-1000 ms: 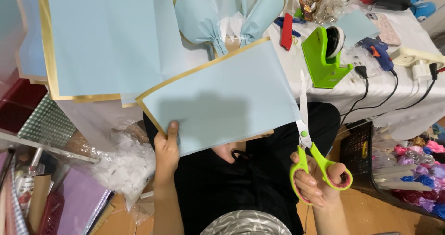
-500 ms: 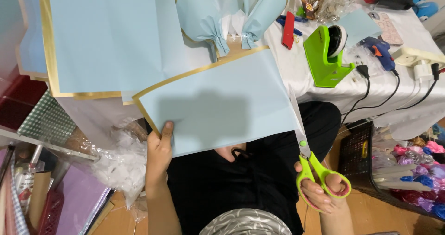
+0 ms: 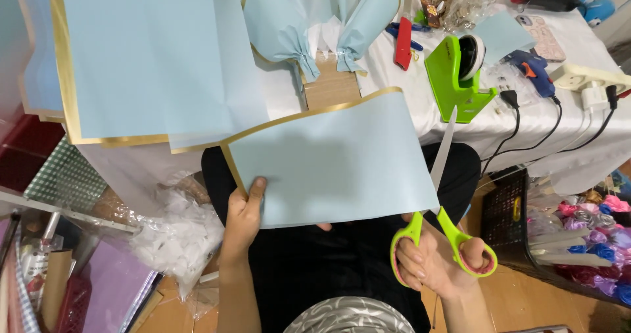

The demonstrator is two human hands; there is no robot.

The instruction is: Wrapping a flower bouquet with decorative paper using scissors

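My left hand (image 3: pixel 242 216) pinches the lower left corner of a light blue paper sheet with a gold edge (image 3: pixel 328 159), held flat above my lap. My right hand (image 3: pixel 439 262) has its fingers through the green handles of a pair of scissors (image 3: pixel 442 205). The blades point up along the sheet's right edge. More light blue gold-edged sheets (image 3: pixel 148 57) lie on the table to the upper left.
A green tape dispenser (image 3: pixel 457 76), a blue glue gun (image 3: pixel 534 69), a red utility knife (image 3: pixel 403 42) and a power strip (image 3: pixel 591 80) sit on the white-covered table (image 3: pixel 513 126). Blue wrapped paper cones (image 3: pixel 282 34) lie behind. Ribbons (image 3: pixel 591 234) fill a box at right; wrapping materials are stacked at left.
The sheet has shifted right and slightly down in view. The scissors have come up along its right edge, blades now beside the paper. My left hand keeps its hold on the corner.
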